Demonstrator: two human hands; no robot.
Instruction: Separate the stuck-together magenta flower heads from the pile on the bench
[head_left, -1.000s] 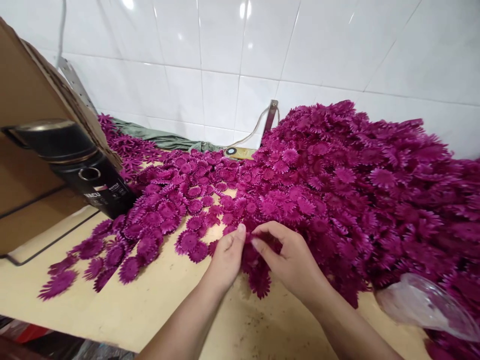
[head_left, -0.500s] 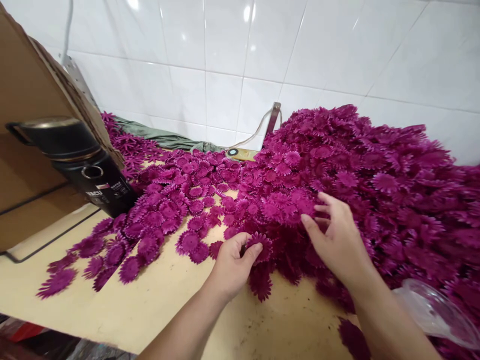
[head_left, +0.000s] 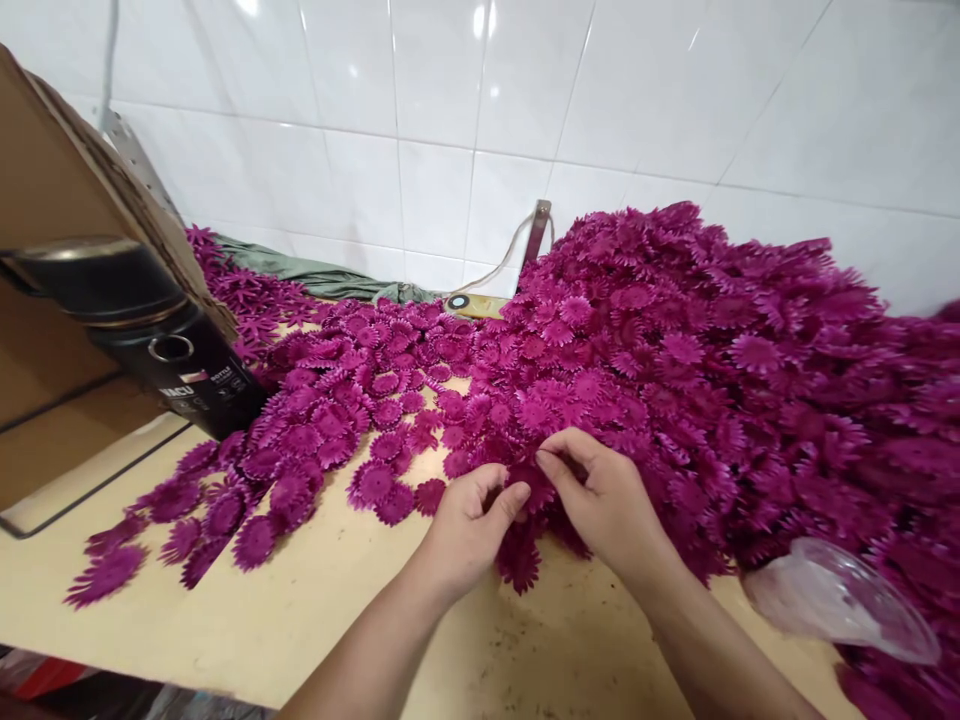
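My left hand is closed, thumb against the fingers, on a magenta artificial flower at the front of the heap. Close beside it, my right hand has thumb and forefinger pinched together at that flower's upper edge. Whatever lies between those right fingertips is too small or hidden to make out. Below both hands another flower piece hangs at the edge of the pile. A large heap of magenta flower heads rises behind and to the right.
Looser flowers spread leftward over the tan tabletop. A black bottle stands by a cardboard box at left. At lower right lies a clear plastic container. Behind are green cloth and a tiled wall.
My right hand has moved left and down from the heap to the flower in my left hand, its fingers going from spread to pinched. The left hand has hardly moved.
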